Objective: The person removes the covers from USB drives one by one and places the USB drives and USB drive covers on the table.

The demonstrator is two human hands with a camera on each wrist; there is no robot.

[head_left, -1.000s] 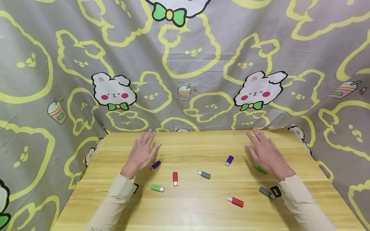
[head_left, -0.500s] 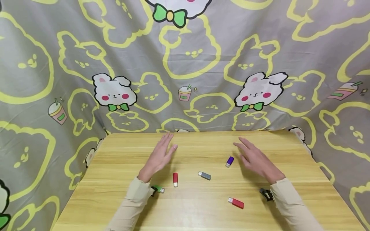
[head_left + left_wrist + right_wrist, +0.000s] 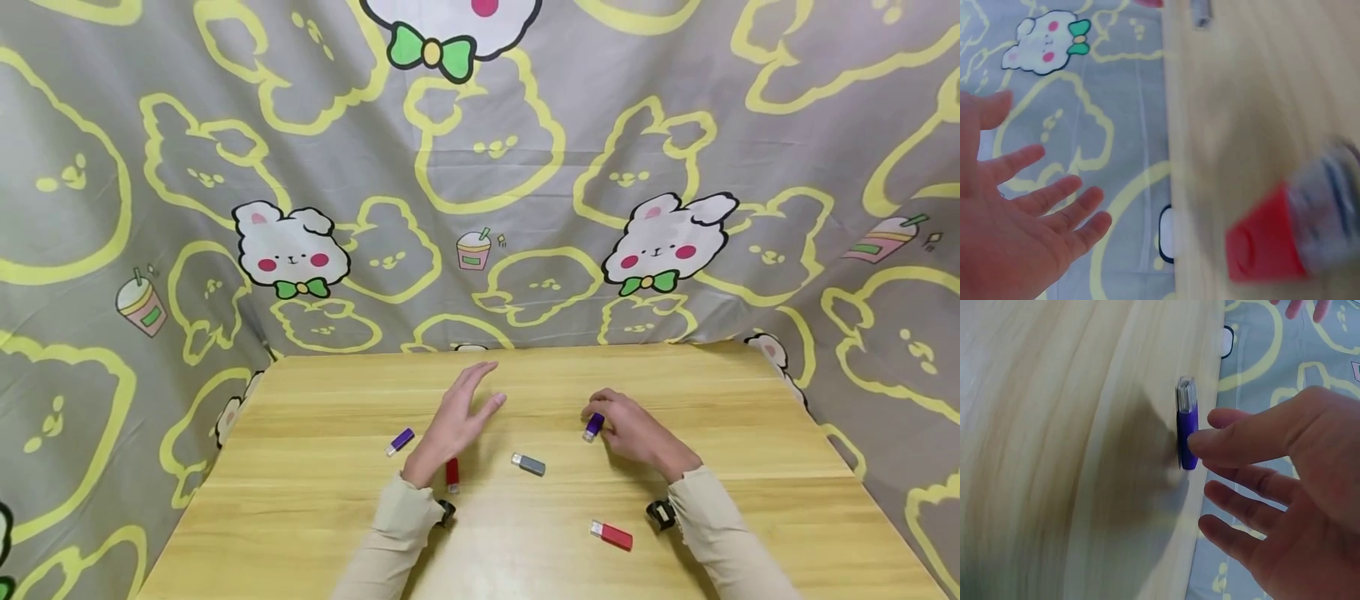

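My right hand [image 3: 633, 427] is low over the table at a purple USB stick [image 3: 593, 427]. In the right wrist view its thumb overlaps the side of that stick [image 3: 1187, 434], and the other fingers are loosely bent beside it. The stick lies on the wood with its metal plug pointing away from the palm. Spread and holding nothing, my left hand [image 3: 453, 423] hovers above the table near the middle. A red USB stick [image 3: 452, 475] lies below its wrist, partly covered by the forearm; it looms blurred in the left wrist view.
A grey USB stick [image 3: 528, 464] lies between the hands. Another purple stick [image 3: 400, 442] is left of the left wrist, and another red one [image 3: 612, 535] is at the front right. Patterned cloth [image 3: 525, 208] hangs behind the wooden table [image 3: 315, 467].
Both hands have come inward from the sides. My right hand has lowered to the purple stick, its fingers bending. The green sticks and a second grey one are now hidden from view.
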